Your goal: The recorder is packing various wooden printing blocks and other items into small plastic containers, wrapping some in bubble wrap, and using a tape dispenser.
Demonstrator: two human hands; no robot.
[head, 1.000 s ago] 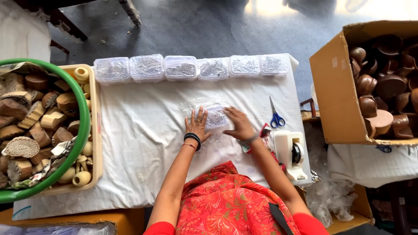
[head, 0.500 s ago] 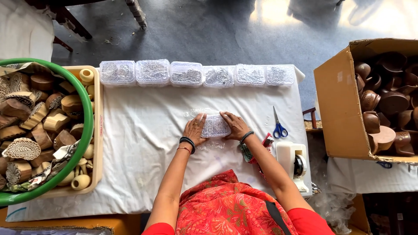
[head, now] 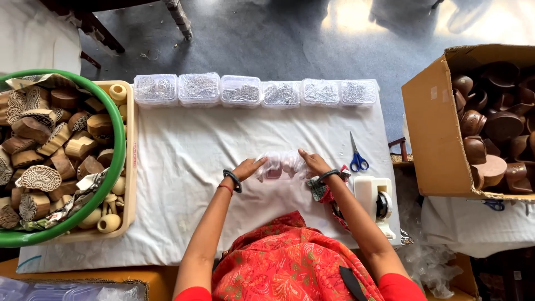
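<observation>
A small object wrapped in clear bubble wrap (head: 280, 165) lies on the white cloth covering the table (head: 184, 167). My left hand (head: 247, 168) presses its left end and my right hand (head: 314, 163) presses its right end, fingers curled onto the wrap. Something dark pinkish shows through the plastic. Both wrists wear dark bangles. A folded patterned cloth (head: 322, 189) lies just under my right wrist.
Several clear lidded boxes (head: 243, 91) line the table's far edge. Blue-handled scissors (head: 357, 156) and a white tape dispenser (head: 376, 199) sit at right. A green tub (head: 67, 161) and beige tray (head: 131, 161) of carved wooden blocks stand left; a cardboard box (head: 440, 134) of wooden pieces stands right.
The hands have shifted from lying on top of the wrapped object to gripping its two ends, and the bundle looks more tightly gathered.
</observation>
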